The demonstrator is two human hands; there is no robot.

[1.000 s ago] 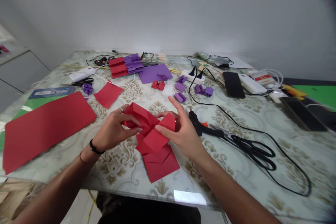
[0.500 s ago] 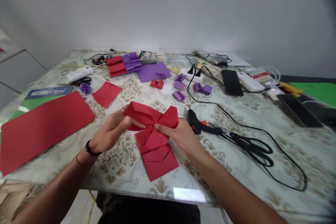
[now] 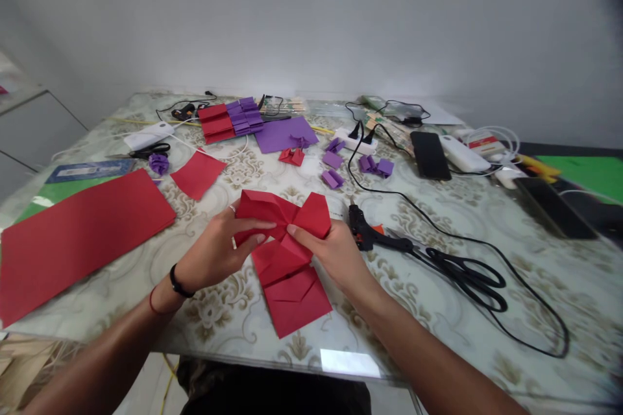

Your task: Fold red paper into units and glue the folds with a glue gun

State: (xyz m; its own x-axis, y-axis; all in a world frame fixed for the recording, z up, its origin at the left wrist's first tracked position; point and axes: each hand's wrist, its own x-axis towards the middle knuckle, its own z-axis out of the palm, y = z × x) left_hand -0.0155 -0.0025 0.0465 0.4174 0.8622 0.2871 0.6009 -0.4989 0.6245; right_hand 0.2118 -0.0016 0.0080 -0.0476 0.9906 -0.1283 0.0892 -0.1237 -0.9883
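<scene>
A red paper (image 3: 311, 213) with several creases and raised flaps is held between both hands above the table. My right hand (image 3: 335, 253) grips its right side, the thumb pressed near the centre where the folds meet. On the left side, my left hand (image 3: 226, 240) has its fingers closed round the paper, the index finger reaching over its face toward the centre. Below the hands lies another creased red paper (image 3: 296, 301) on the patterned table, its upper part hidden by the held one.
A stack of red sheets (image 3: 82, 233) lies on the left, with a small red piece (image 3: 198, 174) behind it. Folded purple pieces (image 3: 332, 178) sit mid-table. A glue gun (image 3: 363, 230), scissors (image 3: 467, 275) and a looping black cord (image 3: 487, 240) occupy the right, near phones (image 3: 431, 154).
My left hand has moved slightly right and its fingers reach further over the paper toward the centre. The front flap has tilted and looks shorter. My right hand stays nearly in place.
</scene>
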